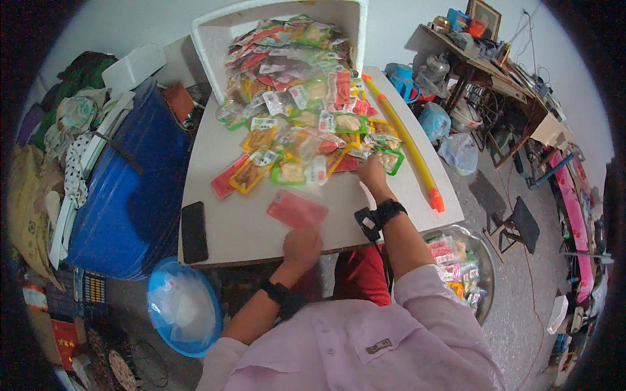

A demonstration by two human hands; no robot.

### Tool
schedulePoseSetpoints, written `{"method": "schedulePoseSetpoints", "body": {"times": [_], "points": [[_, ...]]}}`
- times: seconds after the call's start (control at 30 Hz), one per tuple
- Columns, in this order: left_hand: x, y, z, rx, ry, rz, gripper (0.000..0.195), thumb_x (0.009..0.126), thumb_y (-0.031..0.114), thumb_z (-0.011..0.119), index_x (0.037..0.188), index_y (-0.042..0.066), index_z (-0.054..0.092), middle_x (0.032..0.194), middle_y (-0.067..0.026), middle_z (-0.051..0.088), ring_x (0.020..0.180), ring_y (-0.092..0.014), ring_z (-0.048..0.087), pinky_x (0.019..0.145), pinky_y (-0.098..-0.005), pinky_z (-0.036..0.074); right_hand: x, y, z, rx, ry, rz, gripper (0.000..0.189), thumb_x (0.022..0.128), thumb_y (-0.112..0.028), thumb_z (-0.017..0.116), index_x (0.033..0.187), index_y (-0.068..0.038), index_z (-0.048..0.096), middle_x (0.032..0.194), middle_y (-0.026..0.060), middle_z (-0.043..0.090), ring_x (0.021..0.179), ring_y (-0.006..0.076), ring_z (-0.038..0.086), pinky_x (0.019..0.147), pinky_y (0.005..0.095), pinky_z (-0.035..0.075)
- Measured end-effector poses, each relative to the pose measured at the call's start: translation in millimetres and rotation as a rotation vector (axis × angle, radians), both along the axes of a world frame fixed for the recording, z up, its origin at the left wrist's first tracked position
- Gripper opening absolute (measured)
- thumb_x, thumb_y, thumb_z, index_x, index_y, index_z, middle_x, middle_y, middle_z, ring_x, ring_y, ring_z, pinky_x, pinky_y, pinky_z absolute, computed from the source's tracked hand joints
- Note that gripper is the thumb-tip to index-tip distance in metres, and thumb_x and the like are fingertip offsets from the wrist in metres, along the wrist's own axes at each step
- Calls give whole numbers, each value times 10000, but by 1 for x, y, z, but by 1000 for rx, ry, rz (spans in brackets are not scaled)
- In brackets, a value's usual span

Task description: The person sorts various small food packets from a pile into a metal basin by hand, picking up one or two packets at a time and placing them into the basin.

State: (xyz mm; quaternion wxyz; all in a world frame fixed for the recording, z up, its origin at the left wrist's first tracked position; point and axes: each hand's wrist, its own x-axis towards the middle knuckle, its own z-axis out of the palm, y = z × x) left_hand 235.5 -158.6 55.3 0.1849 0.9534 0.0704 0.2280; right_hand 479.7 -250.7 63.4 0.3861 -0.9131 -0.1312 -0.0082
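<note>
My left hand (303, 248) is by the table's front edge, its fingers closed on the near edge of a flat red food packet (296, 210). At the right front of a loose pile of sealed snack packets (298, 141), my right hand (373, 174) touches the end of another red packet (347, 163). Its fingertips are partly hidden, so I cannot tell whether they grip it. Yellow-edged packets (252, 171) and green-edged packets (289, 173) lie along the pile's front. The pile spills from a white foam box (363, 34) tipped towards me.
A yellow tube with orange ends (408, 141) lies along the table's right side. A black phone (194, 232) rests at the left front corner. Below right is a metal basin (489, 273) of packets; below left, a blue tub (215, 313) holds clear plastic. A large blue barrel (132, 195) stands left.
</note>
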Motion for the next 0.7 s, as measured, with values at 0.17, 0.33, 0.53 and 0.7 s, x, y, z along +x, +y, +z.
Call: {"method": "schedulePoseSetpoints", "body": {"times": [0.17,0.33,0.53,0.7], "points": [[-2,4,-2,-42,-169,-11,70,685,124,457,675,60,484,599,-129,498,565,-316,491,504,-459,359,-18,14,25,182,13,72,257,634,-121,555,819,43,486,728,216,558,670,301,571,575,354,446],[1,-3,7,-41,-36,-36,154,690,133,487,827,66,507,659,-126,521,611,-312,505,546,-425,385,11,12,-21,299,201,41,107,635,-57,542,707,0,488,605,115,530,477,201,518,397,308,391],[-5,2,8,-58,22,-9,208,698,138,500,891,63,520,687,-132,532,632,-316,511,548,-416,393,-38,22,19,664,404,355,53,697,-69,491,661,-42,462,568,40,463,441,143,445,355,247,322],[-3,6,-7,-33,-62,-42,199,693,132,502,874,52,521,687,-136,531,628,-321,510,543,-424,391,-33,22,-8,1069,955,154,82,711,-30,444,651,-62,398,545,26,402,405,105,381,316,206,269]]}}
